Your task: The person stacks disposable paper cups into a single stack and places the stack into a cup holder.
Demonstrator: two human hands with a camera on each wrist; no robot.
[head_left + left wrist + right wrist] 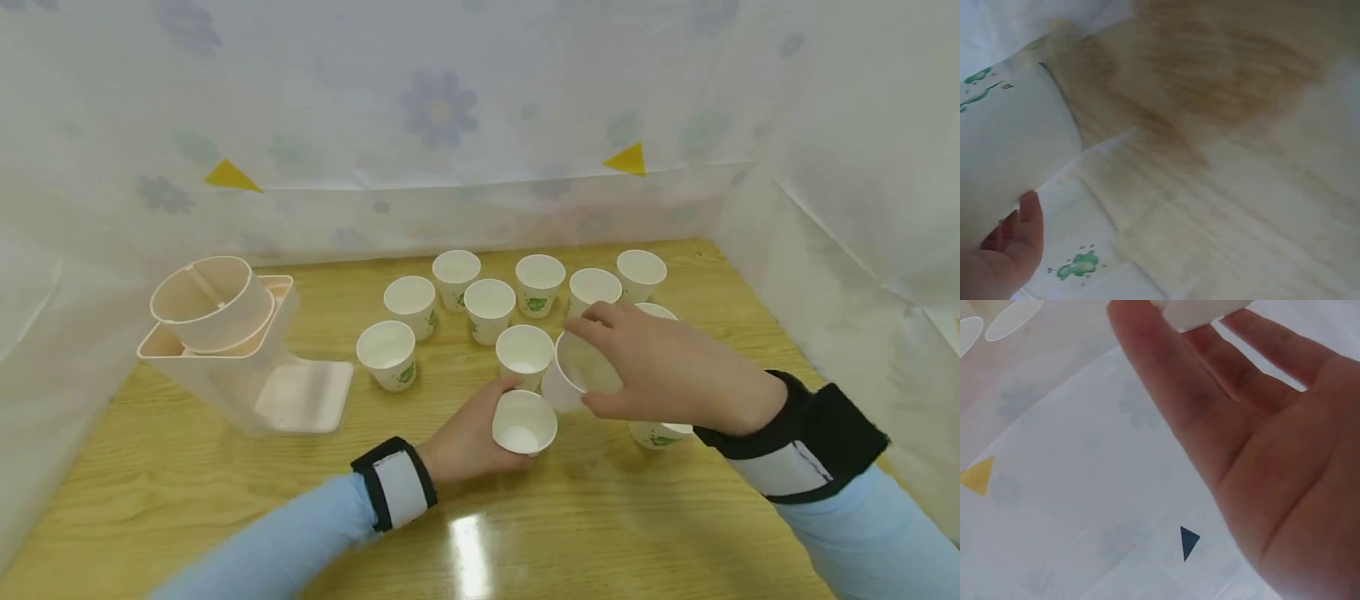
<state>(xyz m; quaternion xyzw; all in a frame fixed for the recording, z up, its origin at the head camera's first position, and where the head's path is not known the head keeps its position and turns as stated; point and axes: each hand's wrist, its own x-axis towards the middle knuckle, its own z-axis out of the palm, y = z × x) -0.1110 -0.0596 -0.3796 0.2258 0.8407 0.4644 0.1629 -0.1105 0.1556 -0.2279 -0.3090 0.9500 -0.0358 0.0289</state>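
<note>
My left hand grips a white paper cup near the middle of the table, with fingers and thumb curved round its sides. My right hand holds a second paper cup, which leans to one side just right of the first. Behind both cups stands another paper cup. In the left wrist view, fingers lie along a white cup wall, and a cup with a green print shows below. Only a bit of white cup appears at the fingertips in the right wrist view.
Several upright paper cups with green prints are spread across the back of the wooden table. One cup is partly under my right wrist. A cream plastic stand with a round container is on the left. Patterned white sheeting surrounds the table.
</note>
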